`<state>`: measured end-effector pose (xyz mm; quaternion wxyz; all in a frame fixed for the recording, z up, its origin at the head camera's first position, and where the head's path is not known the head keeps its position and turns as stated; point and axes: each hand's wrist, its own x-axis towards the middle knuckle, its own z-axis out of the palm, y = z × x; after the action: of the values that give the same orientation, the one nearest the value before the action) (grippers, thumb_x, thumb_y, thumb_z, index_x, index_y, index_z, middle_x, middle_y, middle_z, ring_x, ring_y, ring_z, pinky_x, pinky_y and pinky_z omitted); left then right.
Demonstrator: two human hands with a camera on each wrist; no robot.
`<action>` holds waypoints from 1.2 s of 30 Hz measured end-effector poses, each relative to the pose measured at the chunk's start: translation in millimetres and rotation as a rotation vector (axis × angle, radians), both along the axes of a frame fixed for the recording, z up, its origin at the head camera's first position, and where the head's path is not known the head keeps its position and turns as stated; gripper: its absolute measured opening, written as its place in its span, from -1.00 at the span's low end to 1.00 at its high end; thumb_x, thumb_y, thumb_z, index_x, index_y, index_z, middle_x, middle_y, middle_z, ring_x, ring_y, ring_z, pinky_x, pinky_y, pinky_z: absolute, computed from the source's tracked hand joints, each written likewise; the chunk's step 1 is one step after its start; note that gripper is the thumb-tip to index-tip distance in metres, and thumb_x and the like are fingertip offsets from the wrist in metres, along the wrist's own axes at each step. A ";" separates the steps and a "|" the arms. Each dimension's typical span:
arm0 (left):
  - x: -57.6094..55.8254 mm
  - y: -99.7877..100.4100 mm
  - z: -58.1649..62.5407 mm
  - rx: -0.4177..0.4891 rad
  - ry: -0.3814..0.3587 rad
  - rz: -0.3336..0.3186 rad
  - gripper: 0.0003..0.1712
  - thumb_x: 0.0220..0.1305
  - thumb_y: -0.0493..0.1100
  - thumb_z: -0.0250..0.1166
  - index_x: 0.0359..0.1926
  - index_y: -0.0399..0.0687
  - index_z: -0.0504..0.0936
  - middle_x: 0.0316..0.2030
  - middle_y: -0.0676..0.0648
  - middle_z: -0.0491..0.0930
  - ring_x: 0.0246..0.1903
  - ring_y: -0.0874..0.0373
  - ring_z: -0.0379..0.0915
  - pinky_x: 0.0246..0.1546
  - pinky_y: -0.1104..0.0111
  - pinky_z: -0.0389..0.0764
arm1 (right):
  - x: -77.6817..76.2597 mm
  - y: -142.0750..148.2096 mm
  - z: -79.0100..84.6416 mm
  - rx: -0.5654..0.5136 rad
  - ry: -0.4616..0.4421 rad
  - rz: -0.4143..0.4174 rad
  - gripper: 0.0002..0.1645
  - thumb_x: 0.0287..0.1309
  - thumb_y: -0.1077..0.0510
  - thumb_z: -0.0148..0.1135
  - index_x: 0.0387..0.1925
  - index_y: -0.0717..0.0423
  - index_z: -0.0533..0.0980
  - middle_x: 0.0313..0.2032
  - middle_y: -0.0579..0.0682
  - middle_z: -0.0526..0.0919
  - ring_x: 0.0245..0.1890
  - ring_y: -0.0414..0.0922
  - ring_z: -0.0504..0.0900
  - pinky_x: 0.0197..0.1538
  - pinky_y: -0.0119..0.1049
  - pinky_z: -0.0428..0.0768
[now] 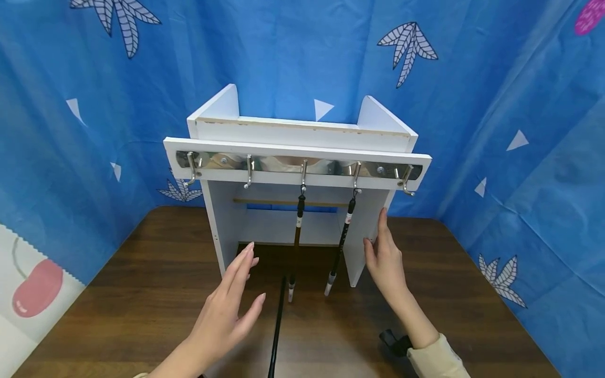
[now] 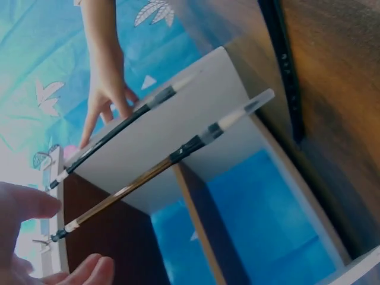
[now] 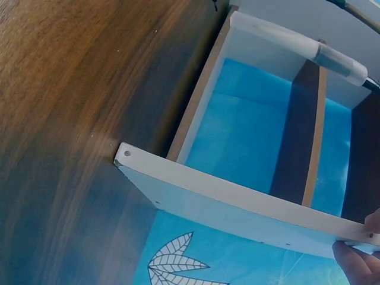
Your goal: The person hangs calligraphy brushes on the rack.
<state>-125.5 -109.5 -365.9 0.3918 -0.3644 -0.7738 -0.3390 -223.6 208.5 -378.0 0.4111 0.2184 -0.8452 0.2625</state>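
Two calligraphy brushes with clear-capped tips hang point down from the hook rail (image 1: 298,148) of a white wooden rack (image 1: 302,131). The brown-handled brush (image 1: 296,231) is on the middle hook, the black-handled brush (image 1: 343,236) on the hook to its right. My left hand (image 1: 224,310) is raised before the rack, fingers extended, holding nothing; in the left wrist view its thumb and fingers are spread near the brown brush's top. At the rack's right side panel (image 3: 237,199), my right hand (image 1: 387,257) touches the edge, index finger extended along it.
A slim black stick (image 1: 277,331) lies on the dark wooden table (image 1: 118,310) in front of the rack. Three other hooks, including the far left hook (image 1: 191,168), carry nothing. A blue patterned curtain (image 1: 293,58) surrounds the back and sides. Below my right wrist is a black camera mount (image 1: 395,344).
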 end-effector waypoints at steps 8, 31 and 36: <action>0.6 -1.9 -20.7 -0.119 -0.259 0.027 -0.18 0.37 0.10 -0.02 0.44 -0.24 -0.09 0.41 -0.13 -0.04 0.19 0.00 0.27 -0.27 0.20 0.61 | 0.4 -0.9 -0.2 -0.001 0.005 0.001 0.16 -0.03 0.56 0.24 0.46 0.10 -0.20 -0.28 0.22 0.42 -0.62 -0.17 0.32 -0.67 -0.31 0.43; 2.5 7.3 -64.1 -0.192 -0.699 -0.041 0.02 0.19 -0.22 0.31 0.48 0.07 -0.17 0.39 -0.11 0.01 0.28 -0.04 0.08 0.11 -0.02 0.33 | -0.6 -1.1 -0.8 0.012 0.014 -0.005 0.19 -0.03 0.56 0.24 0.46 0.07 -0.22 -0.10 0.31 0.44 -0.64 -0.16 0.31 -0.66 -0.28 0.45; 1.2 8.2 -68.0 -0.251 -0.741 -0.041 -0.10 0.23 -0.18 0.28 0.45 -0.12 -0.05 0.36 -0.23 0.06 0.27 -0.14 0.08 0.10 -0.11 0.30 | -0.3 -0.9 -1.1 0.013 0.016 -0.007 0.19 -0.03 0.57 0.23 0.46 0.06 -0.23 -0.06 0.31 0.44 -0.64 -0.15 0.31 -0.67 -0.28 0.45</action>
<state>-124.3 -101.3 -433.9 0.0312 -0.2777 -0.8910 -0.3578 -223.9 207.7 -379.0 0.4172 0.2200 -0.8444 0.2540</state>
